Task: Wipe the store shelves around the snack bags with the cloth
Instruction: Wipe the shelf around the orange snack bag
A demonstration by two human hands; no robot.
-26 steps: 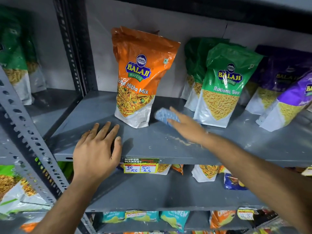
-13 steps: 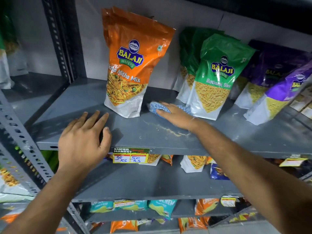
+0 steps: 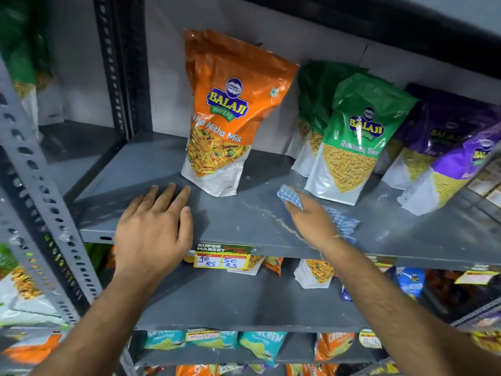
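Cloth (image 3: 291, 195), blue checked, lying on grey shelf (image 3: 244, 221) between orange snack bag (image 3: 230, 115) and green snack bag (image 3: 355, 139), mostly hiding under right hand (image 3: 311, 218); fingers pressing on it, grip unclear. Left hand (image 3: 154, 232) resting flat, fingers spread, holding nothing. Purple bags (image 3: 455, 158) getting cut off at right edge.

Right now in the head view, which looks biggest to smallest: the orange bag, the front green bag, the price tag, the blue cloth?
1. Orange bag
2. Front green bag
3. Price tag and blue cloth: unsure, since the right hand covers much of the cloth.
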